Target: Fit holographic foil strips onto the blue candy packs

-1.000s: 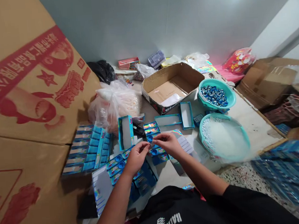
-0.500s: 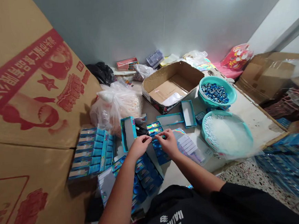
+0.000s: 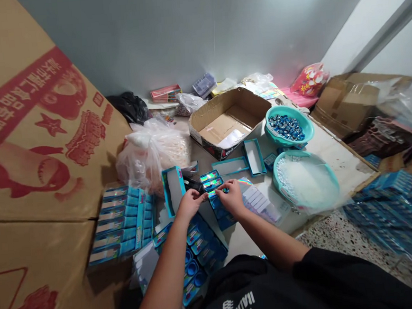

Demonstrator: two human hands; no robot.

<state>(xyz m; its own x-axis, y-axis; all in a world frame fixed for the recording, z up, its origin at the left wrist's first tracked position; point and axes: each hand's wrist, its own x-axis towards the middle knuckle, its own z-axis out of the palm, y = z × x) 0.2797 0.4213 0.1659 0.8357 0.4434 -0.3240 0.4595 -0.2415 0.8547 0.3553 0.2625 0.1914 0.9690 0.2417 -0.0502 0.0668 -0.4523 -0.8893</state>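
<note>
My left hand (image 3: 191,203) and my right hand (image 3: 231,198) meet over a row of small blue boxes (image 3: 210,176) with shiny rainbow faces. Both have thumb and fingers pinched together near a shiny strip (image 3: 212,193) on the row. Whatever lies in either pinch is too small to make out. Under my left forearm are more blue boxes (image 3: 206,246), some with round openings. An open blue tray (image 3: 173,190) stands beyond my left hand. Right of my right hand lies a sheet with pale strips (image 3: 261,201).
A low cardboard box (image 3: 221,124) sits at the back. On the right are a turquoise basin of blue gems (image 3: 286,127) and a basin of white beads (image 3: 305,177). Packed blue boxes (image 3: 122,223) stand left, beside a large carton (image 3: 42,153). A bag (image 3: 155,149) lies behind.
The camera view has turned a little to the right, so the surroundings sit farther left. My hands stay pinched over the box row, their fingertips slightly farther apart.
</note>
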